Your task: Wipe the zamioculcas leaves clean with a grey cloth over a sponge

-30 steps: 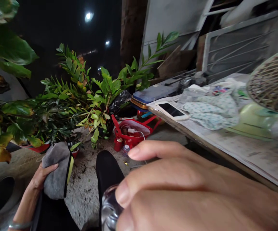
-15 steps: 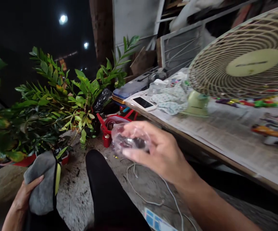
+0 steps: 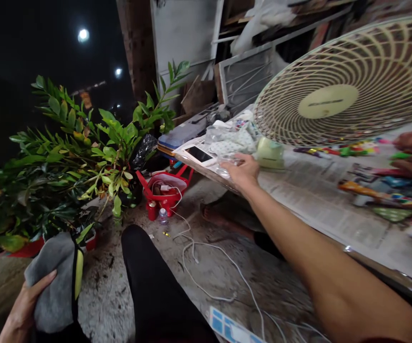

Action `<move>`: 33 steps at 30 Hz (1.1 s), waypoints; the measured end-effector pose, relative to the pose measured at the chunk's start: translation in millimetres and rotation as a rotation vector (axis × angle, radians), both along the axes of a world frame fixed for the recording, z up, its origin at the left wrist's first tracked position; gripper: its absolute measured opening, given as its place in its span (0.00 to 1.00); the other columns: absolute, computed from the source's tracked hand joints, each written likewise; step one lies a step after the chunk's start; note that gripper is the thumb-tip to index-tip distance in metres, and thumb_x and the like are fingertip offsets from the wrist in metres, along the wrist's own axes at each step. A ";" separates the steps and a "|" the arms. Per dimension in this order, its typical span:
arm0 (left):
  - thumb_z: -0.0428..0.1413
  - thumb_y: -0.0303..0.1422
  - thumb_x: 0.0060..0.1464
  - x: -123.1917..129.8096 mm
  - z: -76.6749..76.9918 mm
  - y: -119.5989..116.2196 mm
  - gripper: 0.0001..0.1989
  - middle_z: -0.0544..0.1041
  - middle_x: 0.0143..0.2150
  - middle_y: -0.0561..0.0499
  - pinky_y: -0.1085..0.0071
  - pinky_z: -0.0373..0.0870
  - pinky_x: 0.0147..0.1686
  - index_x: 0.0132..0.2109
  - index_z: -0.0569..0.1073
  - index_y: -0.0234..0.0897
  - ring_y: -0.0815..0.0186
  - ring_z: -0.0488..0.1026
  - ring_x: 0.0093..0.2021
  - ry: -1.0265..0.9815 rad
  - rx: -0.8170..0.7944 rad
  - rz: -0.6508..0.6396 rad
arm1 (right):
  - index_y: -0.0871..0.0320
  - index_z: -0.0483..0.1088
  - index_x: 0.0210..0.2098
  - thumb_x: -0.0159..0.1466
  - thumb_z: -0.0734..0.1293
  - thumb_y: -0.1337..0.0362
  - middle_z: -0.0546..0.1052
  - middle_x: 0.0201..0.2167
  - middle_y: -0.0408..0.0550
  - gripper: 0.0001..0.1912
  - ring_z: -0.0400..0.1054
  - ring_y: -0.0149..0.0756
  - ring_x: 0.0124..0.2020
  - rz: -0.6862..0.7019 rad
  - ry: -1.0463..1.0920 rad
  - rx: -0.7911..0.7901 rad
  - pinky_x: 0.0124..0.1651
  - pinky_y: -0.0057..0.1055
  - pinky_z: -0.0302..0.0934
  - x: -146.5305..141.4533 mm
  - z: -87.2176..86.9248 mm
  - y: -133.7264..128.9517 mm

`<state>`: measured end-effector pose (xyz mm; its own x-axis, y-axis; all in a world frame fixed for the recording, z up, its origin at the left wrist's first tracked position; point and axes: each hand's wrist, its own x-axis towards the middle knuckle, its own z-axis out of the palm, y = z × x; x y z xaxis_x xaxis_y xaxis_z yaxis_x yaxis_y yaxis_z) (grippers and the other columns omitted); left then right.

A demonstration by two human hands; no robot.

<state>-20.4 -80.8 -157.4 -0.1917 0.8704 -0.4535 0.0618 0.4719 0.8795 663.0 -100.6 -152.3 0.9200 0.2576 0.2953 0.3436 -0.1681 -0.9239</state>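
On my remote feed I read the cloth (image 3: 50,288) as grey with 2 edge bands (image 3: 79,276), black and yellow-green, the carrier (image 3: 160,196) red, the cable (image 3: 216,299) white, and the fan (image 3: 329,101) pale green, swirl-patterned.

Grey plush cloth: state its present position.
In the head view's lower left, the grey plush cloth is in the person's left hand, pictured below the leafy green plants.

No legible words from where I stand | fan hub (image 3: 328,101): dark marking, too blurred to read | newspaper (image 3: 348,216): print too faint to make out
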 end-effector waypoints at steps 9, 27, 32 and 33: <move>0.71 0.26 0.48 2.2 -1.1 -4.7 0.23 0.88 0.43 0.44 0.61 0.86 0.43 0.52 0.81 0.35 0.50 0.87 0.43 -0.020 0.014 0.036 | 0.45 0.66 0.36 0.49 0.80 0.56 0.82 0.41 0.51 0.23 0.76 0.58 0.53 0.012 0.116 0.067 0.58 0.56 0.70 -8.9 -10.6 -3.5; 0.73 0.28 0.40 91.0 20.7 -1.4 0.22 0.87 0.38 0.47 0.61 0.85 0.47 0.46 0.81 0.34 0.53 0.86 0.41 -0.320 0.201 0.260 | 0.47 0.84 0.44 0.56 0.76 0.56 0.87 0.41 0.46 0.15 0.83 0.45 0.45 1.517 0.773 0.109 0.48 0.40 0.74 -451.3 7.9 -5.2; 0.76 0.35 0.39 89.8 37.2 15.5 0.25 0.87 0.41 0.46 0.61 0.82 0.50 0.47 0.82 0.35 0.53 0.85 0.45 -0.344 0.355 0.279 | 0.51 0.83 0.38 0.53 0.76 0.58 0.87 0.38 0.42 0.13 0.79 0.44 0.41 1.592 0.572 0.132 0.47 0.36 0.71 -457.2 29.4 37.8; 0.76 0.37 0.39 87.9 36.6 15.8 0.26 0.87 0.42 0.45 0.61 0.81 0.51 0.47 0.82 0.35 0.51 0.85 0.47 -0.354 0.378 0.254 | 0.53 0.82 0.38 0.53 0.75 0.59 0.86 0.37 0.42 0.13 0.78 0.43 0.40 1.595 0.544 0.143 0.46 0.35 0.71 -456.3 29.6 43.9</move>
